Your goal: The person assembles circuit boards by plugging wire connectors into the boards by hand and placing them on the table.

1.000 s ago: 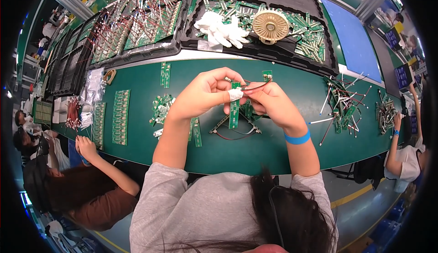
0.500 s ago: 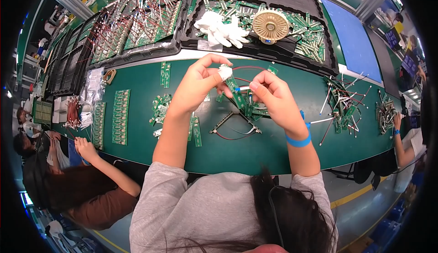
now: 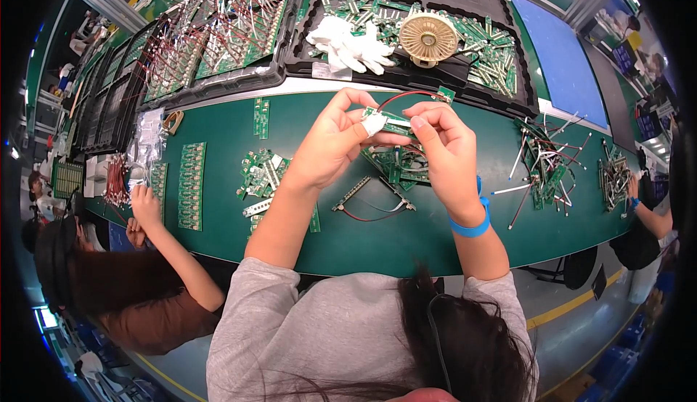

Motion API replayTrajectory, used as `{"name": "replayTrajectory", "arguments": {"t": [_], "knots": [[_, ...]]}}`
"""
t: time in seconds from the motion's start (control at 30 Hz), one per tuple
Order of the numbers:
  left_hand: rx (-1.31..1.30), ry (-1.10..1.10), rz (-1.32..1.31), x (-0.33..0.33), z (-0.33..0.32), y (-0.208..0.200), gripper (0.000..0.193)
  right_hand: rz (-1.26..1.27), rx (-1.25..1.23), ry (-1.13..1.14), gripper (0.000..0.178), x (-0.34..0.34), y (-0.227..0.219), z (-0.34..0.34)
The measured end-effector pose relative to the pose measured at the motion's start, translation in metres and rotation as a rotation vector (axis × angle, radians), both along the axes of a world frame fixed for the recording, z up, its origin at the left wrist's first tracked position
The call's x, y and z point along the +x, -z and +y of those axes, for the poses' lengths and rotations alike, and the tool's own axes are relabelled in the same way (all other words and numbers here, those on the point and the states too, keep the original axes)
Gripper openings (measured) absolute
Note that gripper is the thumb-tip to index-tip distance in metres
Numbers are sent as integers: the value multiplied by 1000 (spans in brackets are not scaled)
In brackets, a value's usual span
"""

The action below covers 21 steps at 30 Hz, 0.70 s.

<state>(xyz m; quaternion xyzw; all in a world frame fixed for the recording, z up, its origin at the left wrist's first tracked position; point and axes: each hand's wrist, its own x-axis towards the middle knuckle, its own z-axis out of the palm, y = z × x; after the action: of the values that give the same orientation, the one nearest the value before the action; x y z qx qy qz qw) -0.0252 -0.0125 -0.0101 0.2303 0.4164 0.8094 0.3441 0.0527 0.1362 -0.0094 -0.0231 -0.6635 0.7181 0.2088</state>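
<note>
Both of my hands are raised over the green table, pinching one narrow green circuit board (image 3: 396, 128) between them. My left hand (image 3: 335, 141) grips its left end, the thumb tip wrapped in something white. At the other end, the thumb and fingers of my right hand (image 3: 446, 144) close on the board beside a short white strip. A red and dark wire (image 3: 406, 94) arcs from the board to a small green board (image 3: 446, 96) hanging above my right fingers. Below lie more wired boards (image 3: 396, 170) and two thin strips (image 3: 353, 193) joined by wires.
Loose boards (image 3: 260, 177) lie left of my forearm, near a board panel (image 3: 192, 184). Wired boards (image 3: 549, 173) lie to the right. Behind stands a black tray (image 3: 406, 77) with boards, white gloves (image 3: 348, 45) and a round fan (image 3: 429, 39). A co-worker's hand (image 3: 145, 206) is at far left.
The board has turned from steeply slanted to nearly level, and my right hand has closed on its right end. The small wired board now hangs higher. The left co-worker's hand has risen.
</note>
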Motion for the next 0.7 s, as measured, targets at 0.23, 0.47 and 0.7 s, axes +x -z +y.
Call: {"name": "replayTrajectory", "arguments": {"t": [0.23,0.47,0.7], "knots": [[13,3,-24,1,1,0,19,35,57,18,10,0,2,1],[25,-12,-39,4,5,-4,20,54,136,30,10,1,2,2],[-70,-142,77,6,7,6,25,135,60,111,8,0,1,-10]]}}
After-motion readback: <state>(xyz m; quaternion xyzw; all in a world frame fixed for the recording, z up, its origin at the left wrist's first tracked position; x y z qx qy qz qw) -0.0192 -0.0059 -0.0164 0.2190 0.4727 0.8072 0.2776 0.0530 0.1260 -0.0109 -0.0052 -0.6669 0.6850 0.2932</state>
